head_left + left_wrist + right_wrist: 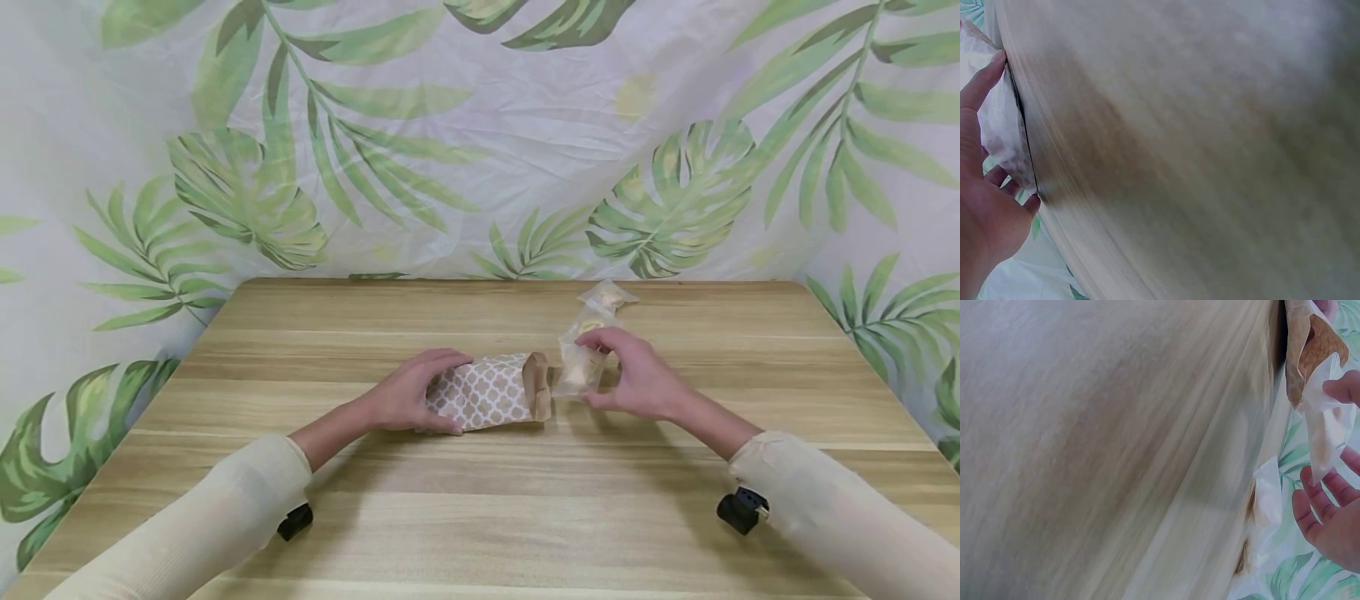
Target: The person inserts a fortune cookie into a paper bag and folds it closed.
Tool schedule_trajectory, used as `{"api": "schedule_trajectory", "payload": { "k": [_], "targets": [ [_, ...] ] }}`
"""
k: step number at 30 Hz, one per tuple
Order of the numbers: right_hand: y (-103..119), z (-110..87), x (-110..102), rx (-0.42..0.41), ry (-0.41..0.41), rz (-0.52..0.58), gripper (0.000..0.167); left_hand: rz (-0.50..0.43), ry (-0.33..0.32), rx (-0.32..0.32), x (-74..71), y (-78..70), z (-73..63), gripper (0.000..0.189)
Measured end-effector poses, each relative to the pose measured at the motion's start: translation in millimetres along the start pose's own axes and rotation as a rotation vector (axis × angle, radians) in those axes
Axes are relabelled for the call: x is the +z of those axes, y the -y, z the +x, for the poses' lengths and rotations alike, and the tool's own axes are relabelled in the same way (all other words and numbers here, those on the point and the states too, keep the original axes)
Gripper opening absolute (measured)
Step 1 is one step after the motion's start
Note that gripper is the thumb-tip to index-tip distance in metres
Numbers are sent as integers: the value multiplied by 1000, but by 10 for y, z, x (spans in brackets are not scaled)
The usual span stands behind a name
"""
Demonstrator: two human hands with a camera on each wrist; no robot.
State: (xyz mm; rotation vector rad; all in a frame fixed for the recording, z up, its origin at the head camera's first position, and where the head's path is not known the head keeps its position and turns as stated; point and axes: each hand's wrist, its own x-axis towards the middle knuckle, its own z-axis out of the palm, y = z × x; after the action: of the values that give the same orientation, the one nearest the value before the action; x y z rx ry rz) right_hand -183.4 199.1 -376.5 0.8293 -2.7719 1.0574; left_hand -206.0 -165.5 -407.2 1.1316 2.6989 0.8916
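Observation:
A brown paper bag (487,390) with a white lattice pattern lies on its side, its mouth facing right. My left hand (405,393) grips it around the closed end, thumb on the near side and fingers on the far side. Just right of the bag's mouth, my right hand (647,377) holds a small translucent packet (577,368) between thumb and fingers. Pale contents show through it, too blurred to identify. In the right wrist view this packet (1322,434) overlaps the bag's opening (1319,344). Whether anything lies inside the bag is hidden.
Behind the right hand, two similar packets lie on the wooden table (480,517), one (596,318) partly behind the held packet and another (609,295) near the back edge. A leaf-patterned cloth (420,192) hangs behind the table.

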Motion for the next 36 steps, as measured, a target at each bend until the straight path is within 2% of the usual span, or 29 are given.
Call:
{"api": "schedule_trajectory", "payload": {
  "k": [10, 25, 36],
  "targets": [
    [79, 66, 86, -52, -7, -8, 65, 7, 0, 2, 15, 13, 7, 96],
    [215, 93, 176, 1, 22, -26, 64, -2, 4, -6, 7, -15, 7, 96],
    [236, 148, 214, -39, 64, -44, 60, -15, 18, -32, 4, -17, 12, 98]
  ]
}}
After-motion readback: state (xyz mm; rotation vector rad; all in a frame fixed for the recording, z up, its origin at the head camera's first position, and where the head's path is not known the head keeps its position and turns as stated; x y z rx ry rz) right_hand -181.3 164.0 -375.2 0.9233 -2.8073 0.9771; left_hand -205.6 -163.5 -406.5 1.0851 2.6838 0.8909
